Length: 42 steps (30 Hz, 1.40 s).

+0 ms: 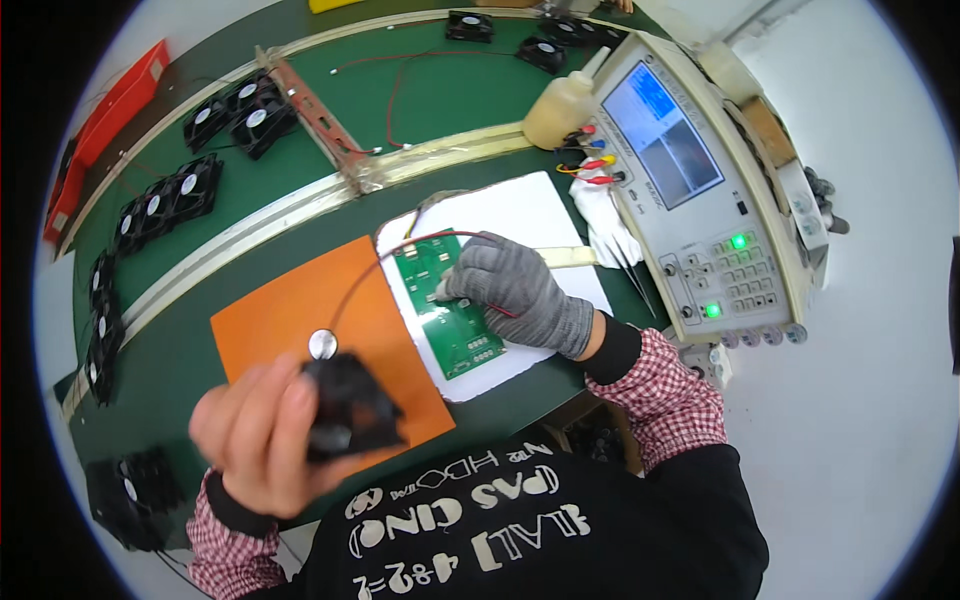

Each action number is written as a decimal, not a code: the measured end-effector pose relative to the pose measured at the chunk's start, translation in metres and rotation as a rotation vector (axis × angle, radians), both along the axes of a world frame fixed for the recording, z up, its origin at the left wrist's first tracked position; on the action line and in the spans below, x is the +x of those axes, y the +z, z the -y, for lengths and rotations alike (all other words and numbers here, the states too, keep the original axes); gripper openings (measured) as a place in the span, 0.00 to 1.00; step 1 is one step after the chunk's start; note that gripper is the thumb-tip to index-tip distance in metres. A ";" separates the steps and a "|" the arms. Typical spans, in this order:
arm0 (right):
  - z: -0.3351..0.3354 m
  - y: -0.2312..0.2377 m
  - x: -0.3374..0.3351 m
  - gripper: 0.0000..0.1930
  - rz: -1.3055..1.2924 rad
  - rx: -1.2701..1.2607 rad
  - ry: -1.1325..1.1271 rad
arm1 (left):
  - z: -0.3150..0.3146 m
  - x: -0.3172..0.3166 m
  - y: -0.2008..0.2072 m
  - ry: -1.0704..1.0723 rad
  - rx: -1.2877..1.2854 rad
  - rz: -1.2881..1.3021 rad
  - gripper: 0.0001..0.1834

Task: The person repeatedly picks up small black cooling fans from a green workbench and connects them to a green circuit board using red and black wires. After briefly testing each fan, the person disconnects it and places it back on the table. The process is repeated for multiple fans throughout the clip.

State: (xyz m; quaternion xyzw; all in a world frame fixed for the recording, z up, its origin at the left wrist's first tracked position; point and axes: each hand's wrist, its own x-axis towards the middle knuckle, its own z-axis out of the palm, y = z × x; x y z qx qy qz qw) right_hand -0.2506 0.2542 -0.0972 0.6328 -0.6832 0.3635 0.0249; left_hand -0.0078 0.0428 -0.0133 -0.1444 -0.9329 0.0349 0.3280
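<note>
My left hand (pixel 265 425), bare and blurred by motion, grips a small black cooling fan (pixel 355 405) above an orange mat (pixel 290 290). From the fan a thin reddish wire (pixel 375 268) arcs up to my right hand (pixel 505 285), which wears a grey knitted glove. Its fingers are closed on the wire over a green circuit board (pixel 470 345), fingertips at the components near the board's middle; the wire's end is hidden there. Under the board lies a white pad (pixel 535 205). A shiny silver disc (pixel 322 344) shows on the orange mat, beside the fan.
A test instrument (pixel 725 215) with a lit screen stands at right. Near it are tweezers (pixel 632 270), clip leads (pixel 590 160) and a plastic bottle (pixel 560 108). Several black fans (pixel 155 205) line the left; a metal bar (pixel 318 120) crosses behind. A red bin (pixel 120 105) sits far left.
</note>
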 end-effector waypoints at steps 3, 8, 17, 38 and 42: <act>0.003 0.002 0.000 0.17 0.143 0.043 -0.004 | 0.003 0.021 0.007 -0.136 0.125 -0.196 0.38; -0.002 -0.003 0.000 0.14 0.215 0.028 -0.061 | 0.002 0.017 0.018 -0.819 1.712 0.667 0.21; 0.001 -0.009 -0.002 0.09 0.175 0.005 -0.036 | 0.010 -0.003 0.011 -0.840 1.830 1.203 0.25; 0.005 0.010 0.010 0.15 0.429 -0.054 -0.171 | 0.171 -0.201 -0.071 0.622 0.022 0.007 0.17; -0.006 0.015 0.009 0.17 0.049 -0.109 -0.189 | 0.139 -0.181 -0.067 0.374 0.123 0.039 0.08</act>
